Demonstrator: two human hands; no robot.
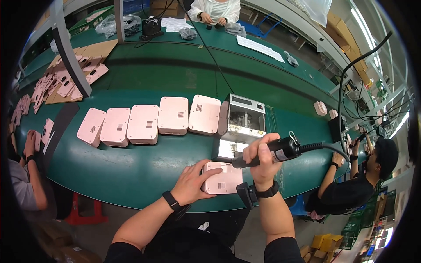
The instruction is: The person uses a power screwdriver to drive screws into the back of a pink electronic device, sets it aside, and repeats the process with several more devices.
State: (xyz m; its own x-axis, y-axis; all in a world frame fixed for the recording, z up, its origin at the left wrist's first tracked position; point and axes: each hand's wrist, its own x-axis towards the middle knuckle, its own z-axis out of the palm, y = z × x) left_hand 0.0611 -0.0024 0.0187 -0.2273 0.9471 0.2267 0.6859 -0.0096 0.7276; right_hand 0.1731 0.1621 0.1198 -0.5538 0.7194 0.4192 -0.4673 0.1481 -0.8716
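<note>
A pink plastic box (228, 187) with a slotted vent lies on the green bench right in front of me. My left hand (193, 182) grips its left side, thumb along the near edge and fingers on the top. In my right hand (264, 164) is a black electric screwdriver (284, 150), held nearly level with its cord running off to the right. The screwdriver's thin bit points left, over the top of the box near my left fingertips; whether it touches a screw I cannot tell. Just beyond stands a metal screw feeder (245, 103) with an open front.
Several more pink boxes (143, 122) form a row left of the feeder. At the far left, pink panels (66, 83) are heaped on cardboard beside a grey metal post (70, 61). People work at the left, right and far side. A black cable (343, 87) hangs at the right.
</note>
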